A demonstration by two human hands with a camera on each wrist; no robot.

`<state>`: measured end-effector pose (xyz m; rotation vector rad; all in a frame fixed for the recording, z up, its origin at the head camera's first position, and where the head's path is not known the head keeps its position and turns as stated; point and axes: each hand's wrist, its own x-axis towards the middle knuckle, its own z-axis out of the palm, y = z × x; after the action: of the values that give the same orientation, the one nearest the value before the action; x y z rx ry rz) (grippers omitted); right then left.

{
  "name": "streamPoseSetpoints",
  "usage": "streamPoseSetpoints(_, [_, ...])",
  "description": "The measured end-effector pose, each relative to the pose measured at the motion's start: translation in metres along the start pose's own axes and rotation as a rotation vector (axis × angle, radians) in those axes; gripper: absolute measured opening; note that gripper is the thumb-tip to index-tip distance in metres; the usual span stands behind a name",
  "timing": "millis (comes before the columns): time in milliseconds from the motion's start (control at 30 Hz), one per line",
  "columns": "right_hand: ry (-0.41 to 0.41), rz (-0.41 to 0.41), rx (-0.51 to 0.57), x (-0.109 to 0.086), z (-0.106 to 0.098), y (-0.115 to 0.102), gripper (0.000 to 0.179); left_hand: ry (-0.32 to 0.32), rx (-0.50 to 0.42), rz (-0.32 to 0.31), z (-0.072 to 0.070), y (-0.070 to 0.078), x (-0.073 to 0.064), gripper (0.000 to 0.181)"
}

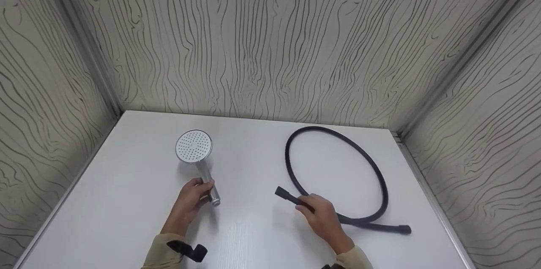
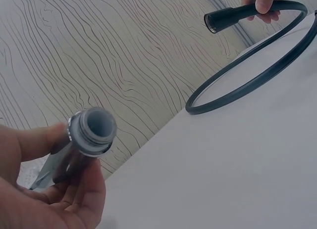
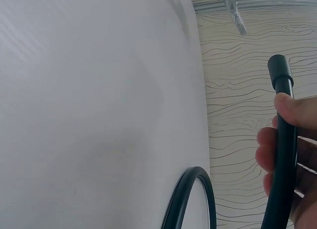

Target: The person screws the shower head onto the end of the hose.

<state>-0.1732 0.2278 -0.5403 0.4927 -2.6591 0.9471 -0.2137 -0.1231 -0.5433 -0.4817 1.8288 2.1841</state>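
My left hand (image 1: 192, 197) grips the chrome handle of a shower head (image 1: 193, 146), whose round white face with small holes tilts up toward the head camera. In the left wrist view the threaded open end of the shower head's handle (image 2: 96, 127) faces the camera between thumb and fingers. My right hand (image 1: 322, 214) holds a black shower hose (image 1: 382, 184) just behind one end fitting (image 1: 282, 192), which points left toward the shower head. Thumb and fingers wrap that hose in the right wrist view, with the fitting (image 3: 280, 68) sticking out beyond them. A gap separates fitting and handle.
The rest of the hose loops over the right side of the white table (image 1: 245, 235), its other end fitting (image 1: 404, 229) lying near the right edge. Wood-patterned panels (image 1: 253, 41) stand at the back and both sides, joined by grey metal posts (image 1: 80, 36).
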Motion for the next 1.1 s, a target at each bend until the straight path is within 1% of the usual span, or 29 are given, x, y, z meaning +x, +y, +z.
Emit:
streamPoseSetpoints(367, [0.052,-0.053,0.001,0.004,-0.001,-0.005,0.011,0.000,-0.019,0.019,0.007,0.002,-0.004,0.045])
streamPoseSetpoints(600, [0.058,-0.060,0.012,0.004,-0.002,-0.007,0.010,0.021,-0.015,0.021,0.012,0.002,-0.005,0.040])
streamPoseSetpoints(733, [0.071,-0.071,0.011,0.005,-0.002,-0.007,0.011,0.046,-0.018,0.028,0.014,0.002,-0.005,0.038])
streamPoseSetpoints(933, [0.073,-0.060,0.021,0.006,-0.003,-0.007,0.014,0.060,-0.030,0.058,0.017,0.002,-0.006,0.041])
streamPoseSetpoints(1100, [0.055,-0.049,0.021,0.008,-0.005,-0.008,0.015,0.063,-0.035,0.053,0.018,0.001,-0.006,0.043])
